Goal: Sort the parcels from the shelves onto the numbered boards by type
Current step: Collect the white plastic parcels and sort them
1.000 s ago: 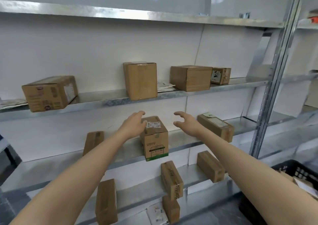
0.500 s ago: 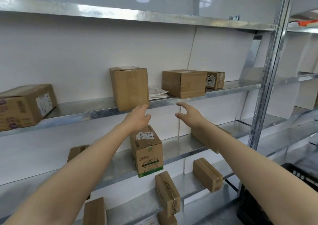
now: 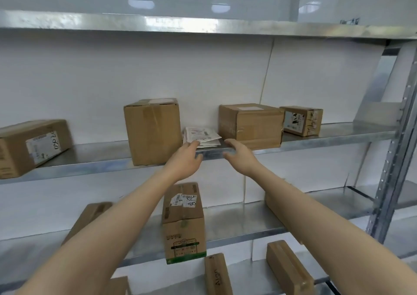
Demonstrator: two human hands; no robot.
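A small stack of flat white envelopes (image 3: 201, 136) lies on the upper metal shelf (image 3: 316, 140), between a tall cardboard box (image 3: 153, 130) and a wide cardboard box (image 3: 250, 124). My left hand (image 3: 184, 159) reaches up to the shelf edge, its fingertips touching the front of the envelopes. Just right of them, my right hand (image 3: 240, 156) hovers at the shelf edge with fingers loosely spread and nothing in it.
More boxes sit on the upper shelf: one at far left (image 3: 31, 145) and a small one at right (image 3: 301, 120). A labelled box with green print (image 3: 184, 222) stands on the shelf below, with several narrow boxes lower down. A steel upright (image 3: 392, 159) rises at right.
Both hands have risen from the middle shelf to the upper shelf's edge. The left hand now touches the white envelopes. The view has moved closer and tilted up.
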